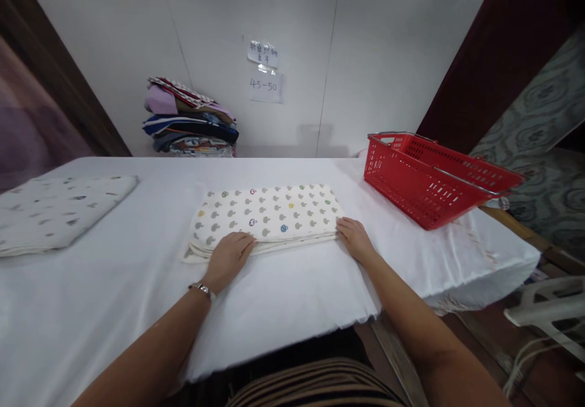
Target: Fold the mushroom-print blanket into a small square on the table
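Rectangular white mushroom-print folded cloth (274, 212) stretched left to right, just beyond my left hand (230, 258) and right hand (355, 239), both touching; grip clamped? Couldn't tell!

Red basket (423, 181) blocks right; open tablecloth (159, 212) between folded cloths (269, 215).

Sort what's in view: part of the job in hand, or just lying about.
In the job:
- mushroom-print cloth
- left hand and right hand, both touching it
- white tablecloth beneath

Apparently just lying about:
- other printed cloth, far left
- red basket
- stacked fabrics
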`<action>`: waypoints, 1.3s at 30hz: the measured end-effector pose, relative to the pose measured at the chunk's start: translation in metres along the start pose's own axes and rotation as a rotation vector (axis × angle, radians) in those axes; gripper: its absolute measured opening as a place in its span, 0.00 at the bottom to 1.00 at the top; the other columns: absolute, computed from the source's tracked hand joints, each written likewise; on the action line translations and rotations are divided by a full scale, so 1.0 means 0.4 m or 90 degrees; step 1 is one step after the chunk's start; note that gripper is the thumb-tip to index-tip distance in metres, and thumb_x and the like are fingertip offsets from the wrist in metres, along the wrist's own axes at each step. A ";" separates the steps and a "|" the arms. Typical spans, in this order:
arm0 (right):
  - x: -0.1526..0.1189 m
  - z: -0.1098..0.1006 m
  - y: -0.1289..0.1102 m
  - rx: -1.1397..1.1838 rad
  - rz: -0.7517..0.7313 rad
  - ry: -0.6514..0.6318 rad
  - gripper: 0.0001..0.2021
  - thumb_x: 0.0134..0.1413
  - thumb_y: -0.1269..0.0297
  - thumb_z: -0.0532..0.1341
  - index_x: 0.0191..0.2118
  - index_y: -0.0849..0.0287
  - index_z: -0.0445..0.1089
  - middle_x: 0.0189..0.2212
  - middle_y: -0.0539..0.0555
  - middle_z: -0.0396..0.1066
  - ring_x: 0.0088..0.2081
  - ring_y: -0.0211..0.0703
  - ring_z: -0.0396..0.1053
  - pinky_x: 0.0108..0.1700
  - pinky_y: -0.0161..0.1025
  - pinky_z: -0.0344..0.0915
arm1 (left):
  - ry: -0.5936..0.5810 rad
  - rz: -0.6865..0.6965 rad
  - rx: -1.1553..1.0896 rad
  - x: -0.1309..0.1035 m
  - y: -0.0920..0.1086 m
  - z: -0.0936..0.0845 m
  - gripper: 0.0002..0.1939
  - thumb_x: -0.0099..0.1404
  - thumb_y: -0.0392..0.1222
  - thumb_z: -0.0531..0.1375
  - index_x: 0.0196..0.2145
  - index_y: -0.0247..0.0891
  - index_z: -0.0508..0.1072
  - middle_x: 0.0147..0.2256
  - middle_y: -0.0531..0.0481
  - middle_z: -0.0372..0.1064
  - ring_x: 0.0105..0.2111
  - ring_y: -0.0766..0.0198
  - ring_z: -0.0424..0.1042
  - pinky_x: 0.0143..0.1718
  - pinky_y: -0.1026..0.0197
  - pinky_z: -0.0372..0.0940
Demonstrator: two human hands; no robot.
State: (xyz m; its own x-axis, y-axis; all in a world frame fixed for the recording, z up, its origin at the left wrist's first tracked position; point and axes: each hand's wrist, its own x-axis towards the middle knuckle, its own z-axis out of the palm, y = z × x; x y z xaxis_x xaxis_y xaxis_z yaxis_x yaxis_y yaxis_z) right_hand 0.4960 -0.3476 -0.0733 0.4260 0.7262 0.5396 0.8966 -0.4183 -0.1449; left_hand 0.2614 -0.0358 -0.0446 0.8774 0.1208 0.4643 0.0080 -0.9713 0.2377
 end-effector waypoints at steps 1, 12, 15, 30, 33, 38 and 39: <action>0.002 0.001 -0.001 -0.001 0.003 0.003 0.12 0.60 0.68 0.53 0.44 0.58 0.72 0.47 0.57 0.71 0.53 0.53 0.62 0.53 0.54 0.59 | 0.001 0.000 0.000 0.000 0.000 0.000 0.18 0.69 0.48 0.46 0.35 0.40 0.73 0.37 0.47 0.71 0.38 0.58 0.67 0.41 0.55 0.62; -0.008 -0.008 -0.004 -0.005 0.004 0.026 0.14 0.60 0.71 0.50 0.44 0.57 0.72 0.45 0.58 0.71 0.52 0.51 0.63 0.52 0.54 0.60 | 0.000 0.020 0.012 -0.005 0.001 0.001 0.18 0.69 0.47 0.46 0.36 0.40 0.74 0.37 0.46 0.71 0.39 0.57 0.68 0.43 0.52 0.62; -0.013 -0.007 0.000 0.000 -0.006 0.020 0.14 0.59 0.72 0.51 0.43 0.57 0.73 0.44 0.58 0.72 0.52 0.51 0.63 0.52 0.53 0.61 | 0.001 0.039 0.029 -0.007 0.003 0.001 0.18 0.69 0.46 0.47 0.35 0.39 0.74 0.38 0.45 0.71 0.41 0.55 0.67 0.44 0.51 0.62; -0.017 -0.027 -0.005 0.020 -0.022 0.002 0.12 0.60 0.65 0.54 0.46 0.56 0.71 0.47 0.57 0.70 0.51 0.51 0.63 0.53 0.53 0.60 | 0.002 0.065 0.012 -0.011 0.007 -0.005 0.17 0.67 0.49 0.49 0.41 0.41 0.74 0.39 0.45 0.71 0.42 0.55 0.68 0.44 0.50 0.63; -0.014 -0.025 -0.008 0.013 -0.021 -0.009 0.13 0.60 0.64 0.53 0.46 0.55 0.71 0.48 0.57 0.69 0.52 0.51 0.62 0.53 0.52 0.60 | -0.007 0.063 0.011 -0.009 0.007 -0.001 0.17 0.67 0.48 0.48 0.41 0.41 0.74 0.39 0.44 0.71 0.41 0.55 0.68 0.44 0.50 0.63; -0.006 -0.018 -0.013 0.007 -0.017 0.003 0.12 0.61 0.66 0.52 0.44 0.57 0.72 0.46 0.58 0.71 0.51 0.51 0.63 0.51 0.52 0.60 | -0.024 0.064 0.028 -0.006 0.006 0.004 0.16 0.67 0.48 0.49 0.42 0.40 0.73 0.40 0.44 0.70 0.42 0.55 0.67 0.44 0.50 0.62; -0.005 -0.017 -0.013 0.002 -0.015 0.009 0.12 0.61 0.67 0.52 0.44 0.57 0.72 0.45 0.58 0.71 0.50 0.51 0.64 0.51 0.52 0.60 | -0.026 0.064 0.030 -0.006 0.007 0.004 0.16 0.68 0.47 0.48 0.41 0.40 0.73 0.39 0.44 0.70 0.41 0.55 0.67 0.43 0.50 0.61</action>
State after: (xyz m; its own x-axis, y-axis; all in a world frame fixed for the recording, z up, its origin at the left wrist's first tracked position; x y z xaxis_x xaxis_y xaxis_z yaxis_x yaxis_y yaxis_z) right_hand 0.4898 -0.3507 -0.0679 0.4029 0.7281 0.5545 0.9069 -0.3991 -0.1350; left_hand 0.2600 -0.0391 -0.0462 0.8935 0.0156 0.4488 -0.0584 -0.9869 0.1505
